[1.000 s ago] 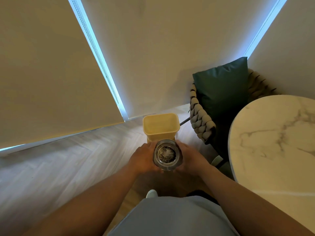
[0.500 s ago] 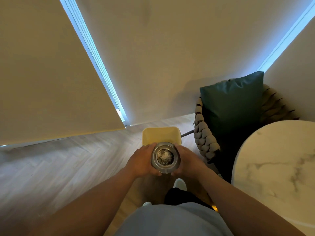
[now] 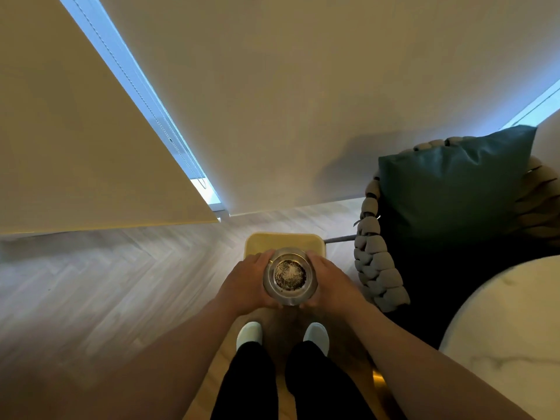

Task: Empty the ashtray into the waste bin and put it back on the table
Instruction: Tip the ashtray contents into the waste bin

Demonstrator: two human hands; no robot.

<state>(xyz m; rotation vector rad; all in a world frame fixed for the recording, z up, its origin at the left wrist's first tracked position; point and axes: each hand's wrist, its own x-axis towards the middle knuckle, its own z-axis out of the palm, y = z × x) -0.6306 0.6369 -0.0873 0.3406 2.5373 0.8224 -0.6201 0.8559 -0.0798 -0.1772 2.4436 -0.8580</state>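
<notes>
A round glass ashtray (image 3: 289, 277) with grey-black ash in its bowl is held level between both hands. My left hand (image 3: 246, 283) grips its left side and my right hand (image 3: 330, 281) grips its right side. The ashtray hovers above the near rim of a yellow waste bin (image 3: 283, 242) that stands on the wooden floor; the hands and ashtray hide most of the bin's opening. The white marble table (image 3: 512, 325) curves in at the lower right.
A woven rope chair (image 3: 377, 268) with a dark green cushion (image 3: 451, 189) stands right of the bin, its metal leg reaching toward it. Beige roller blinds hang ahead and to the left. My two feet in pale shoes stand just behind the bin.
I have stepped closer to the bin, and the ashtray has moved forward over its near rim. The table has slid toward the right edge of view. Both hands keep their hold.
</notes>
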